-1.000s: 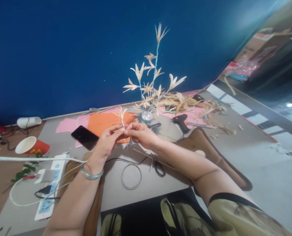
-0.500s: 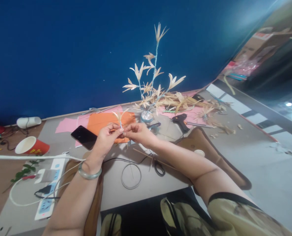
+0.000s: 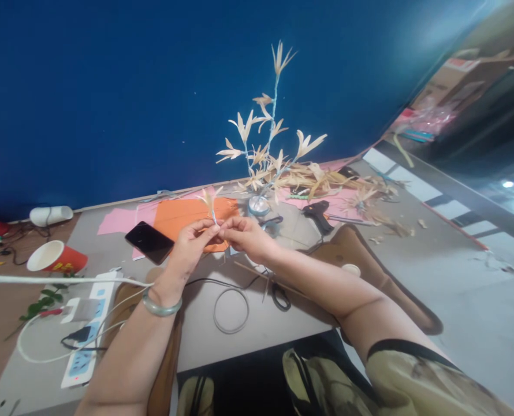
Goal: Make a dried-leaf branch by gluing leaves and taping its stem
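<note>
Between my hands stands a small pale dried-husk flower (image 3: 209, 202) on a light-blue wrapped stem. The fingertips of my left hand (image 3: 195, 240) pinch that stem. My right hand (image 3: 244, 234) is closed too, its thumb and forefinger pinching at the lower stem, right against the left fingertips. The stem's lower end is hidden by the fingers. Behind them, a taller branched arrangement of similar flowers (image 3: 278, 130) rises from a small round base (image 3: 259, 205). Under the hands lies an orange sheet (image 3: 170, 214).
A phone (image 3: 149, 241), a tilted paper cup (image 3: 58, 256) and a power strip (image 3: 86, 335) with cables lie left. At right are a glue gun (image 3: 318, 215), a heap of dried husks (image 3: 313, 176) and a brown cushion-like piece (image 3: 369, 277). A wire coil (image 3: 231, 312) lies nearer me.
The flower has turned slightly between the fingers and sits a little higher, with more blue stem showing. My left hand has shifted slightly right.
</note>
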`<state>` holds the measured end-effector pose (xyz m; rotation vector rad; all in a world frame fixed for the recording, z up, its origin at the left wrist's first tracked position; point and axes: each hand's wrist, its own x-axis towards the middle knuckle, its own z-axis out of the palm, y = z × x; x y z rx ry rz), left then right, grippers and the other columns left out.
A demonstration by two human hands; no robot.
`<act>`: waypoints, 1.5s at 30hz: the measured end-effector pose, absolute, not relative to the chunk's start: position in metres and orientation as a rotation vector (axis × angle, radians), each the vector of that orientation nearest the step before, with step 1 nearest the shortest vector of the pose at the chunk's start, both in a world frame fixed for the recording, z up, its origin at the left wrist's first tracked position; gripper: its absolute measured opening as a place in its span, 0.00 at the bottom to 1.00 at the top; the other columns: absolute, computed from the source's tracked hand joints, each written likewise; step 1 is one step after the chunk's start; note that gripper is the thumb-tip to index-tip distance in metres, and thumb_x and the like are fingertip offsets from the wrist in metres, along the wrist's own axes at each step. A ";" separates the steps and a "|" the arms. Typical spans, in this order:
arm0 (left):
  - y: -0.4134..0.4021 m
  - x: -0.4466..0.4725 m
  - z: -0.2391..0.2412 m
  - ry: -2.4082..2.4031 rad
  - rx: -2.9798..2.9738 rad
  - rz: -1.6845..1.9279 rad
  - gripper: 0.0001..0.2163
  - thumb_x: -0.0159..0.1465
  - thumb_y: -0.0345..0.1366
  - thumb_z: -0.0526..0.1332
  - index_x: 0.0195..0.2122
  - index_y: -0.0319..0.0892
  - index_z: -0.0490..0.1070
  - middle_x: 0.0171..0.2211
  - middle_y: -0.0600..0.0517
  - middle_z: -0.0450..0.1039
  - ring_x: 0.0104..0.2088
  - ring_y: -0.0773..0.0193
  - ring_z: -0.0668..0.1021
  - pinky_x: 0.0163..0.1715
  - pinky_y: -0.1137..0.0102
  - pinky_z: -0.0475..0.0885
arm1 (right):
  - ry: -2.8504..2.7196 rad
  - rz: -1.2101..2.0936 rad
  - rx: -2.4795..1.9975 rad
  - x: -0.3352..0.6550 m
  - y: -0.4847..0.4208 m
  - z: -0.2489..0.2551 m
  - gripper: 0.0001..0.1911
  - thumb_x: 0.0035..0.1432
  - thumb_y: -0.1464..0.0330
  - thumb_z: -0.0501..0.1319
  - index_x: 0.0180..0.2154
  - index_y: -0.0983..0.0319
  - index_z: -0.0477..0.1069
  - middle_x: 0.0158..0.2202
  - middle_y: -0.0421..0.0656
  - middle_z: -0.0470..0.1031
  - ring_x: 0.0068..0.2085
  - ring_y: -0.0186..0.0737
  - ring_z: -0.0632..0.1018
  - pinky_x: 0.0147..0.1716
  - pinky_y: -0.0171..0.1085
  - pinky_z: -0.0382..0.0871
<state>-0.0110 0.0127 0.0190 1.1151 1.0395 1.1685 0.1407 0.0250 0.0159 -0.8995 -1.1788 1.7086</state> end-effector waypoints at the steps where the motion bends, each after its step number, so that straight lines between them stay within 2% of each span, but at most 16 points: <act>1: 0.013 -0.012 0.019 1.053 1.152 1.198 0.10 0.53 0.40 0.69 0.30 0.40 0.76 0.32 0.51 0.76 0.32 0.65 0.78 0.39 0.68 0.76 | -1.199 1.696 -0.895 0.141 0.026 0.016 0.14 0.46 0.62 0.68 0.26 0.63 0.67 0.15 0.32 0.64 0.15 0.22 0.57 0.15 0.28 0.45; 4: 0.016 -0.016 0.019 1.099 1.275 1.257 0.08 0.54 0.39 0.68 0.25 0.40 0.75 0.32 0.51 0.74 0.37 0.64 0.77 0.44 0.68 0.74 | -1.333 1.663 -0.905 0.145 0.030 0.015 0.15 0.47 0.60 0.69 0.27 0.64 0.69 0.15 0.32 0.65 0.16 0.23 0.60 0.15 0.27 0.49; 6: 0.017 -0.019 0.021 1.116 1.326 1.237 0.09 0.55 0.40 0.68 0.24 0.40 0.75 0.32 0.51 0.72 0.38 0.64 0.76 0.44 0.68 0.75 | -1.423 1.679 -0.911 0.149 0.033 0.016 0.15 0.49 0.60 0.68 0.30 0.66 0.71 0.17 0.34 0.67 0.16 0.24 0.63 0.15 0.27 0.51; 11: 0.016 -0.022 0.027 1.125 1.274 1.133 0.13 0.53 0.43 0.69 0.25 0.39 0.71 0.33 0.52 0.71 0.30 0.66 0.78 0.36 0.67 0.76 | -1.532 1.705 -0.908 0.155 0.037 0.019 0.14 0.51 0.61 0.67 0.32 0.66 0.73 0.18 0.35 0.70 0.17 0.25 0.66 0.15 0.27 0.55; 14: 0.015 -0.022 0.029 1.154 1.259 1.109 0.15 0.52 0.44 0.70 0.27 0.39 0.69 0.30 0.53 0.72 0.27 0.66 0.78 0.33 0.67 0.76 | -1.548 1.717 -0.913 0.155 0.037 0.020 0.13 0.51 0.63 0.67 0.32 0.66 0.72 0.19 0.36 0.71 0.17 0.25 0.67 0.15 0.27 0.55; 18: 0.014 -0.022 0.028 1.160 1.251 1.101 0.16 0.51 0.44 0.70 0.27 0.39 0.67 0.22 0.56 0.71 0.23 0.67 0.77 0.28 0.70 0.75 | -1.498 1.728 -0.936 0.152 0.034 0.018 0.12 0.50 0.63 0.67 0.31 0.66 0.71 0.19 0.35 0.70 0.16 0.24 0.65 0.14 0.27 0.53; 22: 0.014 -0.021 0.024 1.130 1.205 1.111 0.15 0.52 0.43 0.70 0.29 0.40 0.65 0.21 0.56 0.72 0.22 0.67 0.77 0.25 0.72 0.74 | -1.425 1.713 -0.948 0.146 0.029 0.015 0.12 0.49 0.63 0.67 0.28 0.66 0.70 0.17 0.34 0.69 0.15 0.22 0.60 0.14 0.27 0.48; 25: 0.014 -0.019 0.021 1.134 1.176 1.101 0.16 0.51 0.43 0.70 0.30 0.41 0.65 0.20 0.56 0.73 0.21 0.66 0.78 0.23 0.72 0.74 | -1.366 1.670 -0.978 0.141 0.025 0.014 0.11 0.48 0.64 0.67 0.27 0.65 0.70 0.16 0.34 0.68 0.16 0.23 0.60 0.15 0.28 0.49; 37: 0.010 -0.007 0.020 1.161 1.126 1.290 0.16 0.48 0.42 0.72 0.27 0.40 0.67 0.21 0.56 0.72 0.21 0.68 0.77 0.26 0.72 0.75 | -1.325 1.613 -1.062 0.137 0.023 0.011 0.09 0.47 0.66 0.66 0.27 0.66 0.71 0.16 0.35 0.68 0.17 0.23 0.61 0.17 0.28 0.51; 45: 0.012 -0.004 0.021 1.028 0.907 1.146 0.18 0.49 0.43 0.72 0.36 0.36 0.75 0.29 0.49 0.78 0.30 0.63 0.80 0.37 0.66 0.77 | -1.222 1.572 -1.007 0.141 0.031 0.012 0.09 0.45 0.66 0.65 0.25 0.65 0.68 0.15 0.33 0.66 0.16 0.23 0.60 0.16 0.28 0.49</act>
